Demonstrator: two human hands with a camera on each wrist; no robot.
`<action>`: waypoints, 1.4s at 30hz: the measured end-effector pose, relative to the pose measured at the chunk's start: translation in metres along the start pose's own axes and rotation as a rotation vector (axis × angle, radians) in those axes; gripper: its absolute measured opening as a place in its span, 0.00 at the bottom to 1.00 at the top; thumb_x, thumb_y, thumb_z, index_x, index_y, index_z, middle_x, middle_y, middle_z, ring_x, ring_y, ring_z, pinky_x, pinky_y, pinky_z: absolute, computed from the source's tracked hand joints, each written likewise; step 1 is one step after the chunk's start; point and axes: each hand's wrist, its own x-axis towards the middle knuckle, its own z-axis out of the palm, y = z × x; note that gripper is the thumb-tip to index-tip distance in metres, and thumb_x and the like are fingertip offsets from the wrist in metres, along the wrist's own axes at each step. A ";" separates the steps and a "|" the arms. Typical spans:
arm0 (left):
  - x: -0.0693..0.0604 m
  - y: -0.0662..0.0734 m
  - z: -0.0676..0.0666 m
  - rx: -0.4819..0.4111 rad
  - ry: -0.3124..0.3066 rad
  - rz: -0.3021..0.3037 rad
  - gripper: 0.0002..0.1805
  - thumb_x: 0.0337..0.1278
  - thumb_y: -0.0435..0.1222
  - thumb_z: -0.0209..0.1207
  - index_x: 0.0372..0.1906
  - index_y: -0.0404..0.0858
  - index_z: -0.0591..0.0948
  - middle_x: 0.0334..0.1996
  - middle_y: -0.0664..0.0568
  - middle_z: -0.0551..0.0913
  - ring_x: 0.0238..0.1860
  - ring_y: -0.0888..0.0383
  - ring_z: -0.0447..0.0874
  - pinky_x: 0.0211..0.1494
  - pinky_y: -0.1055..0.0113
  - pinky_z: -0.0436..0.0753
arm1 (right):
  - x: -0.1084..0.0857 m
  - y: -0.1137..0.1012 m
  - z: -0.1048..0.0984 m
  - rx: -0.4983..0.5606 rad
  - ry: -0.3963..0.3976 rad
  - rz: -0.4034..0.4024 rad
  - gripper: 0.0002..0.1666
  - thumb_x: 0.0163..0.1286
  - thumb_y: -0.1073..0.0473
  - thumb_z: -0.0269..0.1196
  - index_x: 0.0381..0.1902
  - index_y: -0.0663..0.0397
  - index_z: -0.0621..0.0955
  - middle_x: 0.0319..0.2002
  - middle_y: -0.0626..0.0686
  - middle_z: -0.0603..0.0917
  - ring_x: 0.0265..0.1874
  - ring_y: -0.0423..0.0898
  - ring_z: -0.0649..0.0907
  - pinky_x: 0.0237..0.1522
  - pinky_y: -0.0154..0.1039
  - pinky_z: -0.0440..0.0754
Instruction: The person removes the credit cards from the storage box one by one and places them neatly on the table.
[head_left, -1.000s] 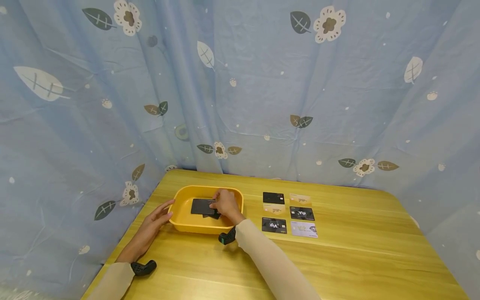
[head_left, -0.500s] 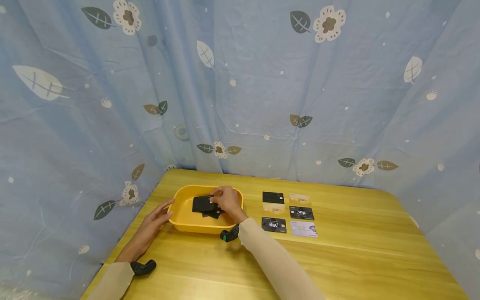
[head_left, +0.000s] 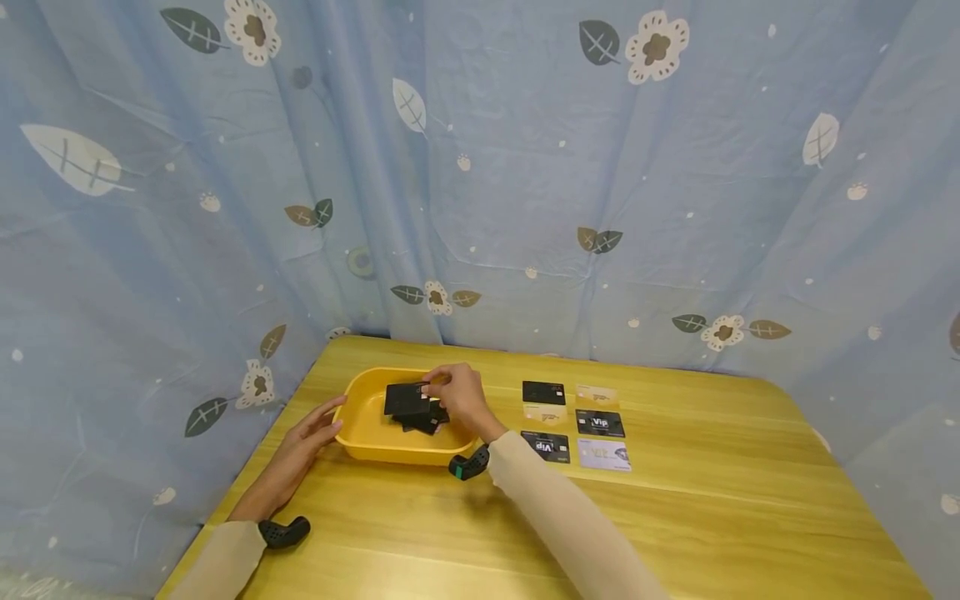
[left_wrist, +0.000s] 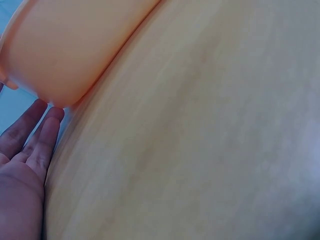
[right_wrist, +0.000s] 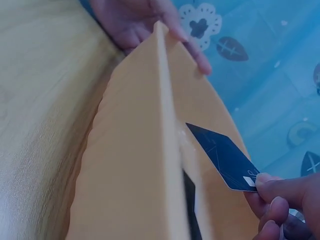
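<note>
Held between the right hand's (head_left: 461,397) thumb and fingers is a black card (head_left: 405,398), raised over the yellow tub (head_left: 405,454). In the right wrist view the thumb and fingers pinch this card (right_wrist: 220,155) at its corner beside a pale chip. Several more black cards (head_left: 422,422) lie overlapping on the tub's floor, partly hidden under the held one. The left hand (head_left: 303,450) touches the tub's left end with extended, spread fingers. Its fingertips meet the outer wall of the tub (left_wrist: 75,50) in the left wrist view.
Right of the tub, two columns of cards lie flat on the wooden table (head_left: 712,467): black ones (head_left: 600,422), gold ones (head_left: 545,414) and a silver one (head_left: 604,454). A blue patterned curtain (head_left: 510,167) hangs behind and to the left of the table.
The right hand has lifted the pinched black card up from the pile and moved slightly right and back. More of the cards below shows. The left hand has stayed at the tub's end.
</note>
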 end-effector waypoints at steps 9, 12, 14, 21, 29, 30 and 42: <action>0.001 0.000 -0.001 0.000 -0.007 0.002 0.35 0.78 0.49 0.54 0.82 0.48 0.60 0.83 0.47 0.48 0.81 0.43 0.45 0.61 0.78 0.72 | -0.005 -0.007 -0.014 -0.039 0.003 -0.039 0.05 0.69 0.58 0.71 0.42 0.48 0.91 0.33 0.44 0.89 0.29 0.57 0.86 0.32 0.48 0.87; 0.002 0.000 -0.002 0.006 -0.013 0.005 0.34 0.79 0.49 0.54 0.82 0.49 0.59 0.83 0.48 0.48 0.80 0.47 0.49 0.61 0.76 0.72 | -0.008 -0.008 -0.019 -0.047 0.010 -0.047 0.05 0.69 0.58 0.71 0.42 0.47 0.91 0.33 0.45 0.89 0.25 0.55 0.84 0.25 0.39 0.82; 0.002 0.000 -0.002 0.008 -0.017 0.007 0.34 0.79 0.49 0.53 0.82 0.49 0.59 0.83 0.48 0.48 0.79 0.48 0.51 0.62 0.76 0.73 | -0.010 -0.007 -0.022 -0.035 0.010 -0.048 0.05 0.69 0.58 0.71 0.42 0.47 0.91 0.32 0.46 0.89 0.24 0.58 0.83 0.22 0.36 0.78; 0.000 0.000 -0.001 0.001 -0.022 0.006 0.34 0.79 0.49 0.53 0.82 0.48 0.59 0.83 0.47 0.48 0.80 0.43 0.46 0.61 0.77 0.73 | -0.018 -0.006 -0.038 -0.033 0.012 -0.039 0.05 0.69 0.56 0.72 0.43 0.44 0.90 0.30 0.48 0.89 0.19 0.54 0.79 0.18 0.35 0.74; -0.001 -0.002 0.000 -0.003 -0.020 0.004 0.34 0.79 0.49 0.53 0.82 0.48 0.59 0.83 0.47 0.47 0.81 0.43 0.44 0.60 0.79 0.72 | -0.029 -0.004 -0.055 -0.031 0.022 -0.005 0.06 0.69 0.54 0.72 0.44 0.41 0.91 0.31 0.46 0.90 0.32 0.67 0.83 0.22 0.36 0.76; -0.001 -0.002 0.000 -0.002 -0.019 0.005 0.34 0.79 0.49 0.53 0.82 0.48 0.59 0.83 0.46 0.48 0.81 0.43 0.44 0.60 0.79 0.72 | -0.030 -0.004 -0.058 -0.035 0.021 -0.009 0.06 0.69 0.54 0.72 0.44 0.41 0.91 0.31 0.45 0.90 0.31 0.67 0.83 0.22 0.37 0.76; 0.000 0.000 0.000 -0.003 -0.024 0.005 0.34 0.79 0.49 0.53 0.82 0.48 0.59 0.83 0.46 0.47 0.81 0.42 0.44 0.60 0.79 0.72 | -0.054 0.006 -0.087 -0.016 -0.001 -0.045 0.09 0.71 0.52 0.70 0.47 0.42 0.90 0.33 0.52 0.90 0.16 0.45 0.73 0.20 0.38 0.72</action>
